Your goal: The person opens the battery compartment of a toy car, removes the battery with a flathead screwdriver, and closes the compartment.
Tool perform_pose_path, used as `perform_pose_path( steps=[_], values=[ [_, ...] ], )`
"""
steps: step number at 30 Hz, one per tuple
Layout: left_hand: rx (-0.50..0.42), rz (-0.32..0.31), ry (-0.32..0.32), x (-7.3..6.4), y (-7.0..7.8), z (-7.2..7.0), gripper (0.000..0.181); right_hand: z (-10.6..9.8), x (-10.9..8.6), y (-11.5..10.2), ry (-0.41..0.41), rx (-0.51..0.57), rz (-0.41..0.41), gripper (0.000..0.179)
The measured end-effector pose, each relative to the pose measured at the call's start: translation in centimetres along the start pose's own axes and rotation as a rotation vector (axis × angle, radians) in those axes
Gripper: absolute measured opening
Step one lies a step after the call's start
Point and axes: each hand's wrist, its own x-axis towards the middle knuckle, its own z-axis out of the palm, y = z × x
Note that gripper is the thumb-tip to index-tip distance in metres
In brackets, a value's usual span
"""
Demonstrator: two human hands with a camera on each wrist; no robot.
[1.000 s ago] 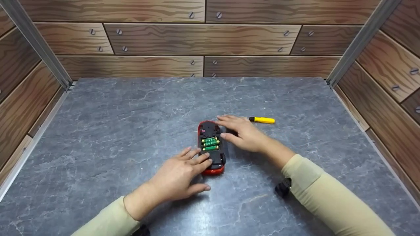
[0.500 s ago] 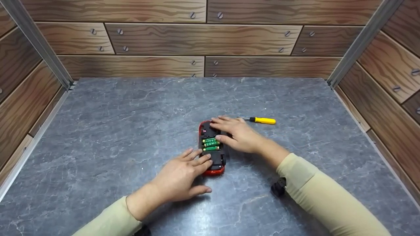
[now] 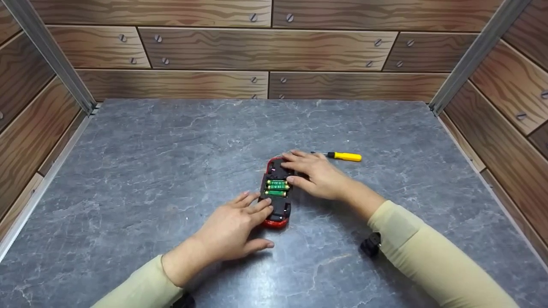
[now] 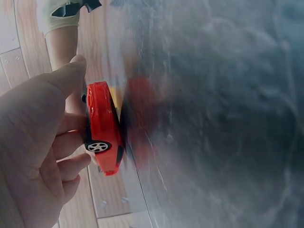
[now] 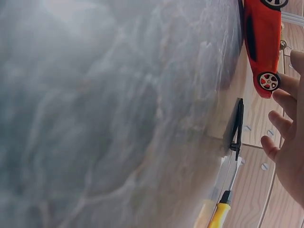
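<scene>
A red toy car lies upside down on the table, its black underside facing up and its far end angled slightly right. Three green batteries sit side by side in its uncovered compartment. My left hand rests outstretched fingers on the near end of the underside, thumb held apart over the table. From the right, my right hand lays its fingers over the far end, its thumb beside the batteries. In the left wrist view the car's red body shows side-on beyond the fingers.
A screwdriver with a yellow handle lies right of the car, behind the right hand. The right wrist view shows a thin black plastic piece on the table near its tip. Wood-patterned walls enclose the grey marbled table.
The toy car has turned a little clockwise, its far end swinging right. My right hand moved left onto the car, then slightly back right. My left hand has hardly shifted.
</scene>
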Motion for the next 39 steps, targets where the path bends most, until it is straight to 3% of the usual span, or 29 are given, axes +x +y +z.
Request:
perform_pose_path(
  steps=[22, 39],
  values=[
    [0.005, -0.098, 0.025, -0.4, -1.6, -0.4, 0.085, -0.7, -3.8, -0.2, -0.014, -0.031, 0.027, 0.058],
    [0.024, -0.123, 0.034, -0.6, -2.6, -0.4, 0.086, -0.5, -6.3, -1.2, -0.028, -0.08, 0.015, 0.062]
  ],
)
